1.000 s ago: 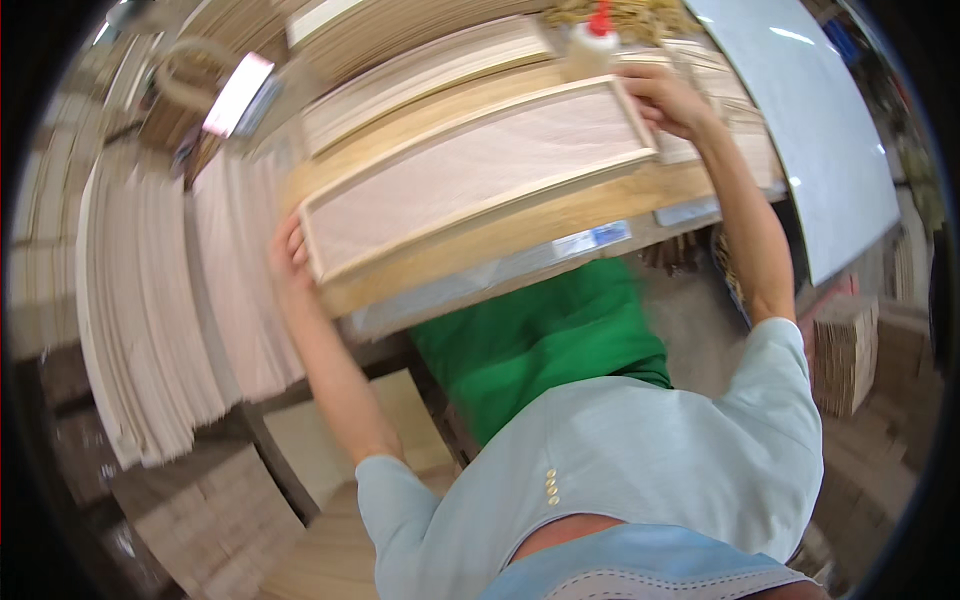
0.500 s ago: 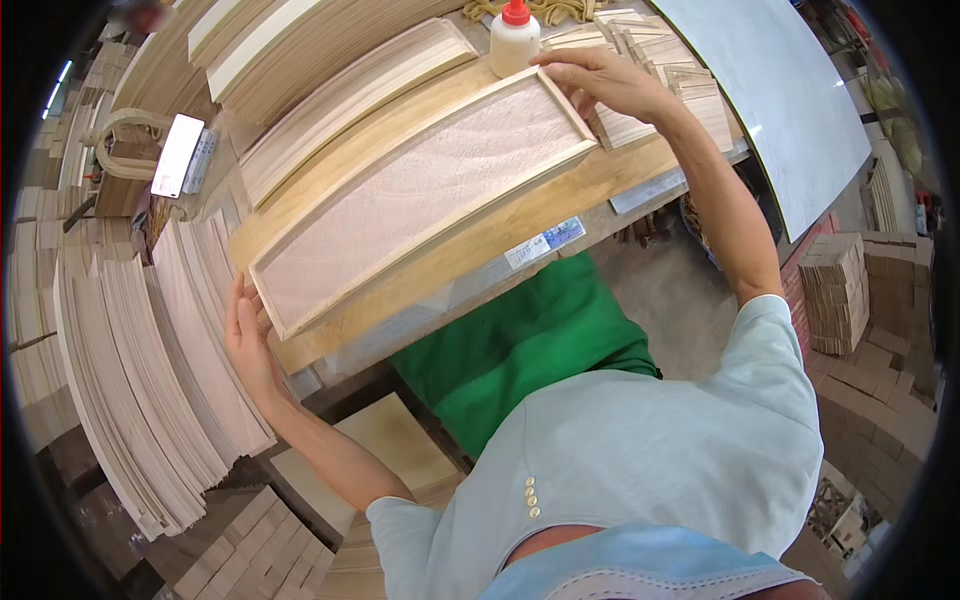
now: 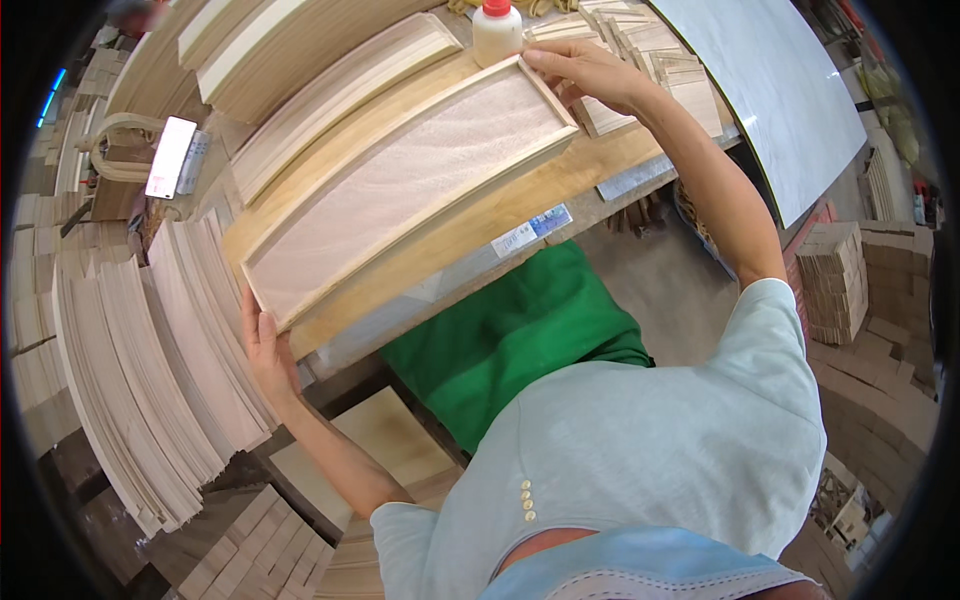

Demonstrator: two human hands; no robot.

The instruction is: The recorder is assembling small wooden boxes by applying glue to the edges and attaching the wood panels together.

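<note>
Gripping opposite ends of the framed wooden panel (image 3: pixel 405 185), left hand (image 3: pixel 265 350) and right hand (image 3: pixel 585 72) pinch its edges.

Person is wearing a pale mint-green short-sleeved top (image 3: pixel 640 450), loose and softly creased across the shoulders. Sleeves are ending above the elbow, leaving both forearms bare. A short row of small cream buttons (image 3: pixel 525 500) is showing near the front edge. Bright green trousers or apron (image 3: pixel 520 340) are covering the lap. A light blue face mask (image 3: pixel 640 570) with stitched edging is showing at the bottom edge. No rings or watch showing on the left hand (image 3: pixel 265 355) or the right hand (image 3: pixel 585 75).
</note>
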